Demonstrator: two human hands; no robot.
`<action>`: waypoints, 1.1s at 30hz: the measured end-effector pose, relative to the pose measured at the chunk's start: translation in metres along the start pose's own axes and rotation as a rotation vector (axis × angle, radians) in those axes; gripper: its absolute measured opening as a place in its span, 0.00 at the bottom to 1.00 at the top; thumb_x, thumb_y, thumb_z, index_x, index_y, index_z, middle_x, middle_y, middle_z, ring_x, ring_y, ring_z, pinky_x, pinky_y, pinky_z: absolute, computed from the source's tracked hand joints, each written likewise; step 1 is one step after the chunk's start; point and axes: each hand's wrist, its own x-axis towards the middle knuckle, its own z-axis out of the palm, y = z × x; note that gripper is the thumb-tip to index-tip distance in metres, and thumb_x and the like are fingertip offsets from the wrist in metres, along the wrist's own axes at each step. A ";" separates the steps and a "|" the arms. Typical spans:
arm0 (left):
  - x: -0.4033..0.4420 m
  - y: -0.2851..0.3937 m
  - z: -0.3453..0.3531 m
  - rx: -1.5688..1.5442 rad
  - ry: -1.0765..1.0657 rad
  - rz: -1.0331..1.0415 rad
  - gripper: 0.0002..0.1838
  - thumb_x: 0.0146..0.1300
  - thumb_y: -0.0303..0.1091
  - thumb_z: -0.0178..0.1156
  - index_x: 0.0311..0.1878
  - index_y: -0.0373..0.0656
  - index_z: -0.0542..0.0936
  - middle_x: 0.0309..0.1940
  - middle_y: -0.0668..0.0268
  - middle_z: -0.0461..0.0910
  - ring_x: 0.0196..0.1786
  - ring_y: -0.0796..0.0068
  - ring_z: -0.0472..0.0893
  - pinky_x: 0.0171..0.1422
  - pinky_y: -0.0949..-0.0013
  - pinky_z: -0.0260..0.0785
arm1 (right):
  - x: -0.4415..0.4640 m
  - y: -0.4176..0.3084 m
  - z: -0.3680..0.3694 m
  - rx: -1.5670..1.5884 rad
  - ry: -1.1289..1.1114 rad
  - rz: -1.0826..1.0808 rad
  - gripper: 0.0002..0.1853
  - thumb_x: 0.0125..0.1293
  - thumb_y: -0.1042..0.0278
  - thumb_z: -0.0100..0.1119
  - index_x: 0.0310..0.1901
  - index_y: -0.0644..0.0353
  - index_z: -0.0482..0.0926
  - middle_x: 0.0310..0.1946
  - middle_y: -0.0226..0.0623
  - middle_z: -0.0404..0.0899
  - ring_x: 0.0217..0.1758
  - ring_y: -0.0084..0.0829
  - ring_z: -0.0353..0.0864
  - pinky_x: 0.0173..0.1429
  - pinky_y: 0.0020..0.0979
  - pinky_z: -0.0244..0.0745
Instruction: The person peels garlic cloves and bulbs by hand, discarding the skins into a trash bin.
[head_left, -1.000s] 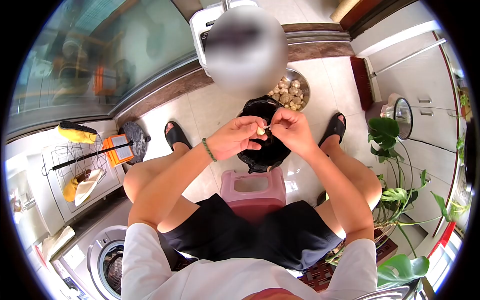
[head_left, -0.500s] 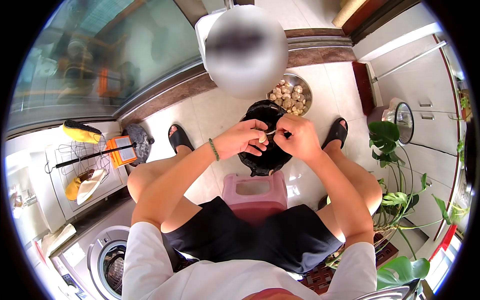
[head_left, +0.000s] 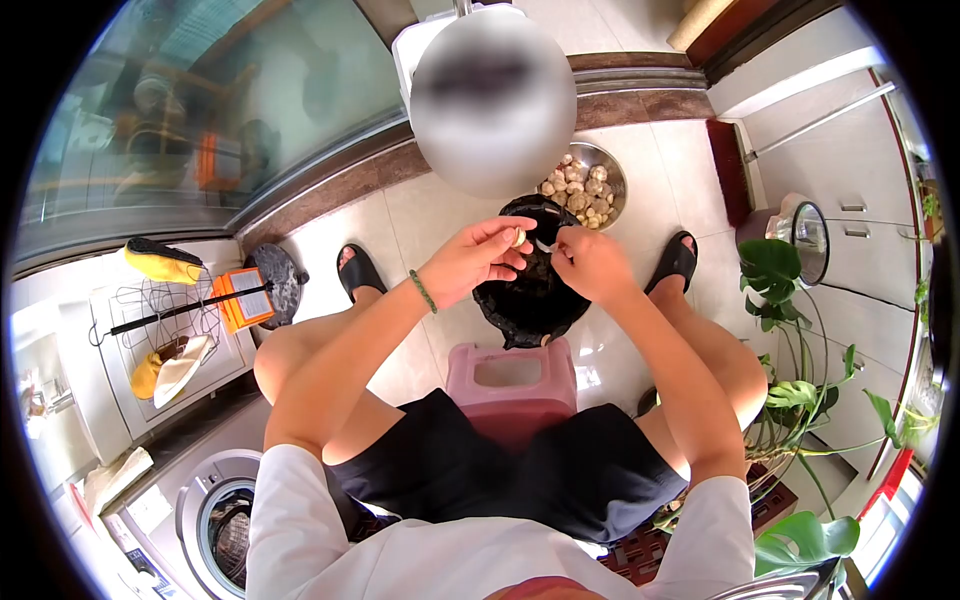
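My left hand (head_left: 480, 262), a green bead bracelet at its wrist, pinches a garlic clove (head_left: 519, 238) between thumb and fingertips. Opposite it, my right hand (head_left: 592, 262) is closed, with a thin white strip of garlic skin (head_left: 543, 246) at its fingertips. A small gap separates the two hands. Both are above a trash bin lined with a black bag (head_left: 530, 305); its inside is too dark to make out. Just beyond the bin, a metal bowl (head_left: 622, 190) holds several garlic bulbs and cloves (head_left: 575, 185).
A pink plastic stool (head_left: 510, 365) stands between my legs, close to the bin. Potted plants (head_left: 790, 390) and white cabinets (head_left: 860, 240) line the right side. On the left are a washing machine (head_left: 215, 530) and a wire rack (head_left: 165, 320). A glass door (head_left: 240, 110) runs along the upper left.
My hands have moved slightly apart. The white strip that stretched between them is now only at my right fingertips, and the clove has risen a little with my left hand.
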 end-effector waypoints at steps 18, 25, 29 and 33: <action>-0.005 0.002 -0.001 0.032 0.041 0.081 0.16 0.69 0.34 0.61 0.58 0.43 0.77 0.47 0.73 0.80 0.48 0.84 0.78 0.54 0.74 0.72 | 0.003 -0.046 -0.024 0.566 0.267 -0.245 0.08 0.55 0.80 0.66 0.36 0.64 0.79 0.32 0.38 0.79 0.29 0.32 0.80 0.33 0.29 0.75; -0.002 -0.003 0.000 0.016 0.022 0.091 0.16 0.68 0.33 0.63 0.57 0.42 0.78 0.45 0.72 0.81 0.47 0.83 0.79 0.54 0.74 0.72 | 0.004 -0.046 -0.021 0.493 0.334 -0.367 0.06 0.55 0.81 0.65 0.34 0.63 0.79 0.31 0.35 0.80 0.29 0.32 0.81 0.32 0.30 0.76; 0.003 -0.005 0.001 0.155 0.052 0.186 0.14 0.66 0.30 0.63 0.53 0.40 0.80 0.44 0.71 0.82 0.45 0.83 0.79 0.51 0.75 0.72 | 0.003 -0.046 -0.024 0.493 0.287 -0.352 0.06 0.54 0.81 0.65 0.33 0.62 0.78 0.30 0.35 0.79 0.28 0.31 0.81 0.31 0.30 0.76; 0.001 -0.005 0.004 0.214 0.051 0.231 0.12 0.66 0.29 0.64 0.51 0.37 0.81 0.42 0.70 0.83 0.42 0.83 0.79 0.49 0.76 0.73 | 0.000 -0.047 -0.022 0.519 0.275 -0.307 0.07 0.53 0.81 0.66 0.31 0.62 0.77 0.29 0.35 0.77 0.27 0.30 0.80 0.31 0.30 0.76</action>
